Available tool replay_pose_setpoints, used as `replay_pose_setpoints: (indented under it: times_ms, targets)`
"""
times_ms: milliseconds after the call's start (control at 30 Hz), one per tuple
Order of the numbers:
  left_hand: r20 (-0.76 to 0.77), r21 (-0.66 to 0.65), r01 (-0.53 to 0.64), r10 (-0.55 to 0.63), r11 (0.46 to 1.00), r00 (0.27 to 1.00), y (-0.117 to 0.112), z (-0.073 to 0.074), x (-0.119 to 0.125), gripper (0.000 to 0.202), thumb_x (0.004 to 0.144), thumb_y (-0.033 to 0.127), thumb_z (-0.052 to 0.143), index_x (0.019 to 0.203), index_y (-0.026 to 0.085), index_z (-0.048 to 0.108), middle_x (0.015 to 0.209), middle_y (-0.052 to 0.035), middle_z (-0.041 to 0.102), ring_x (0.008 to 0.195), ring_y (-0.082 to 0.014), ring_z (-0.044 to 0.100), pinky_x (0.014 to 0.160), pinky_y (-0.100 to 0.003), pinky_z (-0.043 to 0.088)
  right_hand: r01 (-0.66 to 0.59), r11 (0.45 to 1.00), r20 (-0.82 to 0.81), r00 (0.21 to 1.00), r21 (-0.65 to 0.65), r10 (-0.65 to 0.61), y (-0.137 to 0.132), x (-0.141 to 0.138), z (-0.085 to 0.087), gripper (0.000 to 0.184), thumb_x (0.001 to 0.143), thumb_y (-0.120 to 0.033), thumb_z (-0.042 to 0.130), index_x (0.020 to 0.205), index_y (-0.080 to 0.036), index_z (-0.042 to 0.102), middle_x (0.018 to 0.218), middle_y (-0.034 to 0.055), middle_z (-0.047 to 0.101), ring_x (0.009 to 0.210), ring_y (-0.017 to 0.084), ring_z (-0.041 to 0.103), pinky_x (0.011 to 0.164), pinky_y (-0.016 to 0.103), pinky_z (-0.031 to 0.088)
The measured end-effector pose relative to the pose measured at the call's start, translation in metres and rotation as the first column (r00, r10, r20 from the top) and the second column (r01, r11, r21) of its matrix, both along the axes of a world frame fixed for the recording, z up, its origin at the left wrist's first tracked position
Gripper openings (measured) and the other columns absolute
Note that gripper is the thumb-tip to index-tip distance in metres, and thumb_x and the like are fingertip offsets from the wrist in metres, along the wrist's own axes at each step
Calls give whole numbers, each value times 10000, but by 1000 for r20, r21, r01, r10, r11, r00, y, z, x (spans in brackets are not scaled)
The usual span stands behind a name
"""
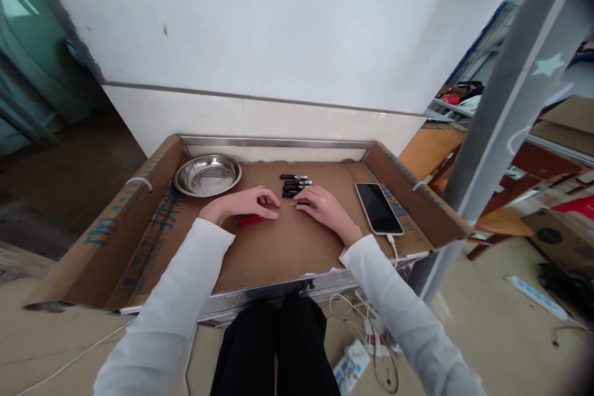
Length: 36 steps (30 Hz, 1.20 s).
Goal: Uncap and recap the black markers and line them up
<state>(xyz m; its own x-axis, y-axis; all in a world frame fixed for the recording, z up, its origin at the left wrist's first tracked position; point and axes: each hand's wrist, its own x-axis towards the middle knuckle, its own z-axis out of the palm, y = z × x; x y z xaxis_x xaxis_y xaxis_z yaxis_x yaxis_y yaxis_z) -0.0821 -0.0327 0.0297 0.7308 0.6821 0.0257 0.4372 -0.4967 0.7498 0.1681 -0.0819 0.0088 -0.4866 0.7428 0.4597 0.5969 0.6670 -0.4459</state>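
My left hand (253,202) hovers over the cardboard with fingers curved and thumb apart, nothing visible between them. Just below it lies a red object (250,219), partly covered by the hand; its kind cannot be made out. My right hand (325,209) has its fingertips closed on a slim black pen-like stick (304,202), whose thin pale tip points left. Beyond that hand, several black pen-like sticks (291,185) with silvery right ends lie side by side in a small row.
Cardboard (278,253) lines the table, with raised flaps at both sides. A round metal bowl (207,175) stands at the back left. A phone (379,208) with a white cable lies at right. A white wall rises behind; power strips (351,368) and cables lie on the floor.
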Motion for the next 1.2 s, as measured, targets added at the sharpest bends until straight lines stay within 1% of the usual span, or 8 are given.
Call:
replay_pose_setpoints:
  times_ms: [100, 300, 467, 567, 667, 800, 1000, 1200]
  targets:
    - [-50, -15, 17, -17, 1000, 999, 1, -1, -2, 329, 563, 476, 747, 807, 257, 724, 849, -23, 614, 749, -153, 588, 690, -232, 451, 72, 997, 51, 996, 37, -73, 2, 6, 0, 158, 864, -332, 549, 896, -230, 666, 912, 72, 639, 903, 206, 548, 837, 345, 417]
    - [-22, -24, -19, 18, 1000, 1000, -1, 2, 6, 304, 686, 479, 654, 845, 229, 724, 808, -35, 688, 710, -165, 614, 644, -243, 464, 175, 983, 91, 979, 63, -181, 8, 8, -6, 189, 887, -334, 505, 876, -225, 659, 904, 84, 615, 898, 218, 537, 822, 351, 405]
    - [195, 28, -83, 77, 996, 978, -5, 2, 24, 336, 757, 490, 593, 925, 229, 724, 819, -37, 692, 683, -157, 607, 653, -268, 481, 222, 975, -156, 962, -28, -223, 5, -6, -3, 261, 902, -396, 453, 958, -224, 640, 927, 73, 597, 897, 198, 537, 844, 333, 412]
    - [355, -11, -164, 157, 986, 922, -9, 0, 35, 430, 747, 463, 624, 1116, 243, 641, 972, -51, 640, 589, -104, 571, 573, -257, 484, 82, 976, -394, 905, -204, -159, 3, -17, 1, 299, 889, -451, 456, 1030, -237, 610, 975, 46, 611, 836, 157, 554, 784, 285, 441]
    - [464, -80, -212, 224, 974, 857, -14, -3, 43, 615, 709, 417, 685, 1267, 260, 477, 1171, -93, 543, 560, -63, 553, 510, -231, 476, -107, 926, -543, 832, -361, -116, 2, -24, 3, 303, 844, -480, 521, 994, -233, 611, 844, 12, 629, 712, 122, 557, 675, 247, 461]
    - [512, -145, -202, 248, 969, 822, -15, -3, 46, 537, 727, 404, 679, 1198, 228, 489, 1198, -104, 529, 581, -62, 572, 545, -243, 502, -300, 826, -677, 725, -478, -128, 4, -22, 4, 270, 780, -453, 619, 877, -201, 621, 701, -12, 633, 577, 99, 551, 591, 242, 484]
    - [704, -166, -214, 268, 963, 658, -16, 6, 49, 370, 785, 442, 610, 1035, 170, 592, 1162, -104, 602, 940, -184, 633, 854, -365, 515, -411, 716, -796, 501, -564, -339, 6, -12, 9, 244, 768, -344, 671, 953, -188, 638, 871, 34, 710, 683, 87, 633, 733, 232, 538]
    - [693, -89, -291, 269, 953, 669, -23, 5, 53, 397, 765, 403, 644, 1083, 165, 612, 1009, -86, 676, 924, -185, 635, 865, -339, 502, -542, 567, -779, 512, -620, -362, 5, -10, 13, 266, 805, -275, 636, 1049, -169, 631, 990, 77, 709, 853, 125, 665, 867, 274, 520]
